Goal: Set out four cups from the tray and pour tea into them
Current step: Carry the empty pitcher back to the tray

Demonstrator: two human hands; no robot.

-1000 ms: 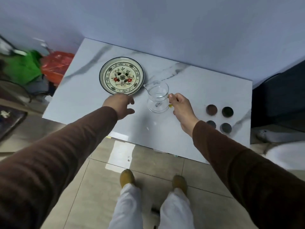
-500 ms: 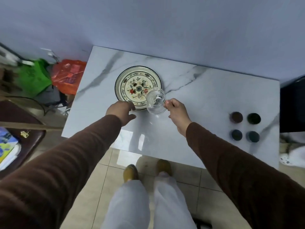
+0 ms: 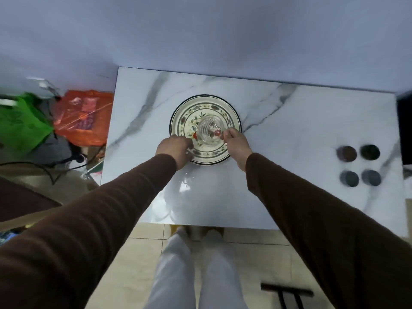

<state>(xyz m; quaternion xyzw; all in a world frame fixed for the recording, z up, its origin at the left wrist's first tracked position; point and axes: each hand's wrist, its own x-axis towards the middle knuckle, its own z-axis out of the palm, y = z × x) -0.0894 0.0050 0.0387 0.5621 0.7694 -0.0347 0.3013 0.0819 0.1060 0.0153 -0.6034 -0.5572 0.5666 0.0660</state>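
While gripped, pitcher [image 3: 209, 130] beside right hand [image 3: 235, 142].

Your clear glass pitcher [image 3: 209, 130] sits over the middle of the round floral tray [image 3: 186, 112], its handle side against your right hand [image 3: 236, 143], upright as far as the blur allows. Four small dark cups [image 3: 359, 165] stand in a two-by-two square well off to the right of that hand, contents indistinct.

Bare white marble tabletop [image 3: 289, 134] lies open from the round floral-patterned tray [image 3: 185, 108] at twelve o'clock to four small dark cups [image 3: 359, 165] clustered at three o'clock.
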